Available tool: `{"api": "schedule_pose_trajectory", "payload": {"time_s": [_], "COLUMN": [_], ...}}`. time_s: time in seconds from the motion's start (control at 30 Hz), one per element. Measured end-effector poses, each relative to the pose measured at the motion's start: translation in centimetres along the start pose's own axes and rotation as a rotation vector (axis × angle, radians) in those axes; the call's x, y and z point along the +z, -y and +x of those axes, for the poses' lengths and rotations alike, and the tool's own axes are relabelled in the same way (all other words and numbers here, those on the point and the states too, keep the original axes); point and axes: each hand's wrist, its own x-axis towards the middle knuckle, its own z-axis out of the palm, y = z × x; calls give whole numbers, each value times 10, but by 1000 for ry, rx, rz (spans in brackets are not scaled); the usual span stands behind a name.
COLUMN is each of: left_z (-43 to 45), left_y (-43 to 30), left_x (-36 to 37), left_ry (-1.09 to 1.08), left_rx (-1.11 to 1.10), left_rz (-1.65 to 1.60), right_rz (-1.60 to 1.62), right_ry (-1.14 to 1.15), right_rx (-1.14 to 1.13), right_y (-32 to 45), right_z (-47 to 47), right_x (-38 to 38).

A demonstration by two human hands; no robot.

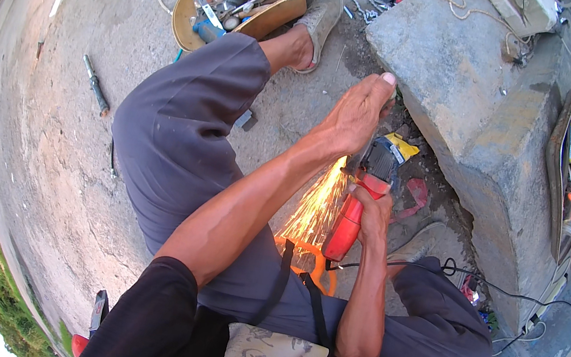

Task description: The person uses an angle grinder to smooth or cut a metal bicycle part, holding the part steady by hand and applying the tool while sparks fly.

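In my right hand (pixel 375 214) is a red angle grinder (pixel 348 224), gripped around its body. Bright sparks (pixel 317 205) stream from the grinder's head down towards my lap. Just beyond the head, my left hand (pixel 356 114) is curled with its thumb on top, around what looks like a metal piece (pixel 362 154). My own hand and wrist hide most of that piece, so its shape cannot be told. Beneath the sparks, an orange plastic frame (pixel 324 273) sits between my legs. A black power cord (pixel 501 291) runs from the grinder to the right.
A large stone block (pixel 446 64) stands close on the right, a tray (pixel 556 163) with cans and tubes beyond it. Ahead lies a tan basin (pixel 183 13) of tools and metal parts. A yellow packet (pixel 403 149) lies near the grinder head. On the left is a metal rod (pixel 95 86).
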Motion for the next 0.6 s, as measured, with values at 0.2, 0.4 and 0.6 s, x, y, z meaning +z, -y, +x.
{"api": "schedule_pose_trajectory", "payload": {"time_s": [0.2, 0.4, 0.6], "left_z": [-2, -1, 2], "left_y": [-2, 0, 4], "left_x": [0, 2, 5], "left_ry": [2, -9, -21], "left_rx": [-18, -5, 10], "left_rz": [-26, -61, -122], "right_rz": [-18, 7, 5], "right_ry": [-19, -10, -9], "right_rx": [-16, -22, -16], "right_y": [-4, 2, -1], "right_z": [2, -2, -1], "right_x": [-3, 2, 2]}}
